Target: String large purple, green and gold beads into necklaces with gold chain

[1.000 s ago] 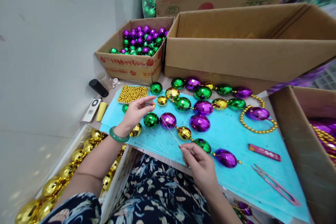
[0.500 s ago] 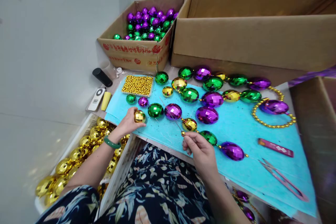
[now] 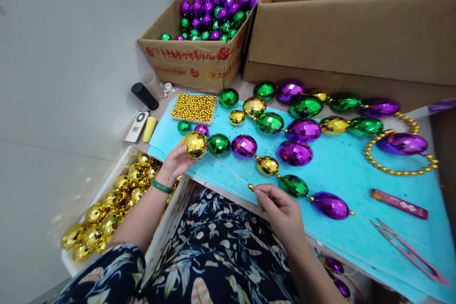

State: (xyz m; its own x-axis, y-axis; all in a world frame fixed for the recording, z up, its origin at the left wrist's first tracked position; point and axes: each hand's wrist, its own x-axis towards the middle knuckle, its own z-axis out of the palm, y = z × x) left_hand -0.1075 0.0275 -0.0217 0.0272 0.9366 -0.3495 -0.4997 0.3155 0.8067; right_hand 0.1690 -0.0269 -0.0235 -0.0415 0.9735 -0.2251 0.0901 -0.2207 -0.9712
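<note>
Between the fingers of my left hand [image 3: 177,160] is a shiny gold faceted ball [image 3: 194,145], lifted over the left edge of the blue sheet [image 3: 335,175]. My right hand [image 3: 280,206] pinches a long thin needle [image 3: 228,168] near a small gold bead [image 3: 250,186] threaded on it. The needle's far tip reaches the gold ball; whether it is inside the hole I cannot tell. Just beyond my hands lies a row of large beads, among them a green bead [image 3: 218,143], a purple bead [image 3: 244,146] and a strung purple bead [image 3: 331,205].
A clear tray of small gold beads [image 3: 194,108] sits at the back left. Behind stand a cardboard box of purple and green balls [image 3: 185,59] and a larger box [image 3: 349,38]. Pink thread snips [image 3: 413,251] lie at right. A white basket [image 3: 73,263] holds gold balls.
My left hand has raised the gold ball and turned it toward the needle. The needle in my right hand has swung down so its tip meets the ball. The whole view has shifted slightly.
</note>
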